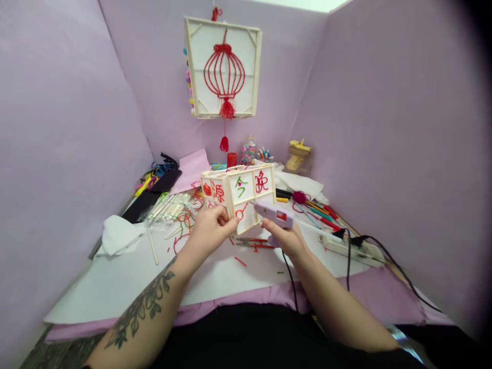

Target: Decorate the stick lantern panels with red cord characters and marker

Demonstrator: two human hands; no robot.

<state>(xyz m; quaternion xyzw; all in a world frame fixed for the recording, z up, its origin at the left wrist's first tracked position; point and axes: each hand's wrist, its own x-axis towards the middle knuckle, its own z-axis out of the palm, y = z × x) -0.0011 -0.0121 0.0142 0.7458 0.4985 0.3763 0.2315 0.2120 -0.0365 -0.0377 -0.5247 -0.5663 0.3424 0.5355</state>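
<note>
A box-shaped paper lantern (251,180) with pale stick edges stands in front of me, bearing red and green yarn characters. My left hand (215,226) is closed at its lower front corner, thumb on the front panel beside a bent red yarn strand (242,210). Whether its fingers also pin that strand, I cannot tell. My right hand (288,237) grips a pale purple hot glue gun (274,212), its nozzle close to the lower panel. A clear glue stick (319,231) juts from the gun's back. Below lie red-handled scissors (257,243).
A larger lantern (224,72) with a red tassel hangs above. At right are a power strip (357,251), black cords and several pens. Bagged sticks (167,210), yarn scraps and white cloth (121,233) lie left. A lidded cup (298,155) and pompom jar (248,151) stand behind.
</note>
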